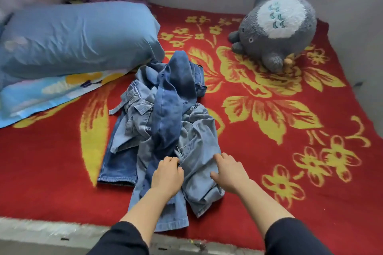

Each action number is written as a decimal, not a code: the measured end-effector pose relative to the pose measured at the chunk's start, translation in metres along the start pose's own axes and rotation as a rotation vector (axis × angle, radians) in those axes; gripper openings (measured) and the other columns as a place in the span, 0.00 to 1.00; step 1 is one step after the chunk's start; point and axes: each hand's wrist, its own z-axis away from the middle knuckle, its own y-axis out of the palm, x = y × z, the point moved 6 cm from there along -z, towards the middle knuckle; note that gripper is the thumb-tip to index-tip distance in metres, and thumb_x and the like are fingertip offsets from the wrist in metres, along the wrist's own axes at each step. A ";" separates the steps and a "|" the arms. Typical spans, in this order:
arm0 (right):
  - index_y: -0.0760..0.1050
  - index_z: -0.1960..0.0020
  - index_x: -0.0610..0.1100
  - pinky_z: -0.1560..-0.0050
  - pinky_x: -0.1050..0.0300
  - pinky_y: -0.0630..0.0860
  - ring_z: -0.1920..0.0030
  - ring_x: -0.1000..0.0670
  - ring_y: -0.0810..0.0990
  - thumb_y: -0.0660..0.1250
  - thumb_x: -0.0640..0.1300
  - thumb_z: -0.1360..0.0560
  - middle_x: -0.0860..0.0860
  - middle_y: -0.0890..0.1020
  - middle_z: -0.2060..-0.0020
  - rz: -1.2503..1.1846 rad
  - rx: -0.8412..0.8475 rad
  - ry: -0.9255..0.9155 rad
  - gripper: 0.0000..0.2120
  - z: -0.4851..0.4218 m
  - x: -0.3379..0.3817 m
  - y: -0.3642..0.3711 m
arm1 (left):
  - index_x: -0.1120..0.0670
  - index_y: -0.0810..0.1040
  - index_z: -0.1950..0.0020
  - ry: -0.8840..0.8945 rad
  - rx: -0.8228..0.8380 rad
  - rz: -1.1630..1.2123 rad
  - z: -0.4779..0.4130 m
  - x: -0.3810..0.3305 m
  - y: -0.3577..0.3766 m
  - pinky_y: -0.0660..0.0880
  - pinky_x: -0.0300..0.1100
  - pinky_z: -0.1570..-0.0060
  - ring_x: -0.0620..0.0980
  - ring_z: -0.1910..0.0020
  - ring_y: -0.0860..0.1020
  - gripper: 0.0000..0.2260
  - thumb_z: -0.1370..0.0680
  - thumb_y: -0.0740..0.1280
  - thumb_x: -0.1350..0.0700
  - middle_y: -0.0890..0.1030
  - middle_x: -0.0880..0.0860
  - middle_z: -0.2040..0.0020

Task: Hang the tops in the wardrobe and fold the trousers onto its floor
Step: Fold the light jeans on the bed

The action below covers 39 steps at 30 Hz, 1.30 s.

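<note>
A heap of denim trousers lies on the red bed cover. A dark blue pair (pixel 174 97) is draped over the top of the heap. Light blue jeans (pixel 199 143) spread beneath it toward me, and another darker leg (pixel 120 165) lies flat at the left. My left hand (pixel 166 174) has its fingers curled into the light denim near the middle of the heap. My right hand (pixel 229 172) rests on the same light jeans a little to the right, fingers bent down onto the cloth. No tops and no wardrobe are in view.
A blue pillow (pixel 78 37) on a patterned sheet (pixel 51 93) lies at the back left. A grey plush toy (pixel 277 29) sits at the back right against the wall. The red floral blanket (pixel 290 130) covers the bed; its near edge (pixel 51 230) runs along the bottom.
</note>
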 end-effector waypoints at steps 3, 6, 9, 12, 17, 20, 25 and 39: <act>0.62 0.30 0.45 0.43 0.48 0.70 0.38 0.44 0.70 0.58 0.49 0.22 0.47 0.71 0.38 -0.024 0.028 0.021 0.22 -0.046 -0.019 0.008 | 0.55 0.69 0.34 -0.018 0.027 0.084 -0.037 -0.006 0.028 0.69 0.46 0.41 0.51 0.36 0.69 0.15 0.20 0.57 0.55 0.71 0.52 0.34; 0.62 0.28 0.45 0.41 0.48 0.71 0.37 0.44 0.70 0.57 0.49 0.21 0.46 0.71 0.37 -0.072 0.062 0.016 0.22 -0.082 -0.031 0.029 | 0.55 0.55 0.23 -0.038 0.061 0.178 -0.063 -0.005 0.060 0.66 0.47 0.34 0.52 0.29 0.63 0.26 0.20 0.59 0.54 0.62 0.52 0.25; 0.59 0.26 0.45 0.39 0.47 0.70 0.35 0.43 0.68 0.57 0.50 0.20 0.46 0.68 0.33 -0.216 0.057 0.061 0.25 -0.109 -0.046 0.052 | 0.51 0.48 0.21 -0.086 0.071 0.159 -0.083 0.002 0.087 0.66 0.47 0.36 0.53 0.29 0.62 0.31 0.20 0.60 0.50 0.64 0.51 0.26; 0.52 0.23 0.42 0.32 0.47 0.65 0.28 0.43 0.64 0.61 0.53 0.22 0.44 0.63 0.27 -0.541 0.007 0.232 0.34 -0.127 -0.068 0.067 | 0.44 0.61 0.26 -0.108 0.049 0.074 -0.096 0.003 0.104 0.63 0.46 0.39 0.50 0.36 0.62 0.23 0.20 0.60 0.48 0.74 0.45 0.38; 0.73 0.36 0.41 0.49 0.50 0.74 0.45 0.43 0.77 0.64 0.43 0.23 0.46 0.78 0.44 -1.135 0.114 0.505 0.16 -0.142 -0.069 0.104 | 0.41 0.77 0.41 -0.002 0.241 0.054 -0.081 -0.015 0.140 0.59 0.45 0.35 0.47 0.37 0.62 0.14 0.21 0.58 0.54 0.77 0.40 0.43; 0.66 0.68 0.43 0.66 0.56 0.62 0.66 0.48 0.65 0.58 0.35 0.27 0.47 0.69 0.71 -1.213 0.001 0.554 0.12 -0.138 -0.084 0.092 | 0.50 0.80 0.49 -0.067 0.197 0.291 -0.065 -0.019 0.138 0.68 0.45 0.42 0.51 0.41 0.70 0.11 0.23 0.59 0.61 0.77 0.45 0.55; 0.74 0.65 0.44 0.65 0.55 0.69 0.66 0.49 0.73 0.62 0.39 0.25 0.49 0.76 0.68 -1.299 -0.019 0.596 0.10 -0.102 -0.159 0.041 | 0.54 0.75 0.39 -0.137 0.112 0.405 -0.055 -0.053 0.119 0.70 0.46 0.40 0.50 0.39 0.69 0.17 0.27 0.61 0.64 0.75 0.50 0.42; 0.80 0.65 0.39 0.63 0.52 0.69 0.56 0.40 0.81 0.65 0.40 0.27 0.41 0.81 0.66 -0.639 -0.145 0.919 0.10 0.104 -0.434 0.012 | 0.56 0.70 0.32 -0.020 0.243 0.257 -0.023 -0.209 0.200 0.65 0.42 0.37 0.53 0.34 0.69 0.20 0.25 0.63 0.60 0.72 0.56 0.33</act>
